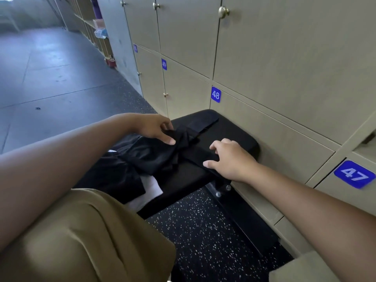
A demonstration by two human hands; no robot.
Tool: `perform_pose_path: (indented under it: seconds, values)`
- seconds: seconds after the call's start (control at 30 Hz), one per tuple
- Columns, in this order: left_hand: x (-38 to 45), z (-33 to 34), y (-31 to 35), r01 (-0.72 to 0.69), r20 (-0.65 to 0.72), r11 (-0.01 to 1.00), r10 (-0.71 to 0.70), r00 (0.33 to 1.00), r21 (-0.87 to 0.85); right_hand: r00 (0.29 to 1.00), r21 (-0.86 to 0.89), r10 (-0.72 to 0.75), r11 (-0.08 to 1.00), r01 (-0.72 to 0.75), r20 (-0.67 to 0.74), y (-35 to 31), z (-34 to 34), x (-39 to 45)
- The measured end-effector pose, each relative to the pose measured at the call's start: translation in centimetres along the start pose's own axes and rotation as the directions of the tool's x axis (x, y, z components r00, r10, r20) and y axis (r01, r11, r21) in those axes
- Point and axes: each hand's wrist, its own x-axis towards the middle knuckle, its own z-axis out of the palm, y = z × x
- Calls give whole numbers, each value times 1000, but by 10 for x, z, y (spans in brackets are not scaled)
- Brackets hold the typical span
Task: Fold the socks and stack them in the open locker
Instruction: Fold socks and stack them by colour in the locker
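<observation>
- The black socks lie in a loose heap on the black padded bench, which stands against the lockers. One sock lies flat and stretched out at the far end of the bench, apart from the heap.
- The left hand rests on top of the heap, its fingertips pinching a fold of black cloth.
- The right hand lies with loosely spread fingers on a flat strip of dark cloth at the near edge of the bench, pressing it down and not gripping it.
- A white cloth shows from under the heap.
- The socks look light, soft and limp, so they should sag and bunch when lifted. Taking one by the cuff and toe should keep it straight for folding.
- Black on black makes edges hard to tell apart.
- No open locker is clearly seen from here.
</observation>
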Motion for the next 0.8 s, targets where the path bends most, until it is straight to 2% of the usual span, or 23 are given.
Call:
perform_pose_path:
  seconds: [0.13,0.27,0.43,0.63,0.8]
  values:
    - [6,1,-1,-13,-30,999,14,999,40,998,72,69,995,-68,-12,-3,5,7]
    - [4,-5,1,-46,-107,995,56,993,91,988,184,144,971,-152,54,-1,3,11]
    - [-7,-21,6,-97,-170,995,99,981,22,976,318,200,923,-216,82,7,1,11]
    - [-22,-32,18,-209,-329,976,179,927,-59,982,428,179,885,-184,53,21,-10,3]
    - [-28,-26,39,-277,-445,960,227,866,-50,980,555,195,819,-147,-28,32,-35,-15]
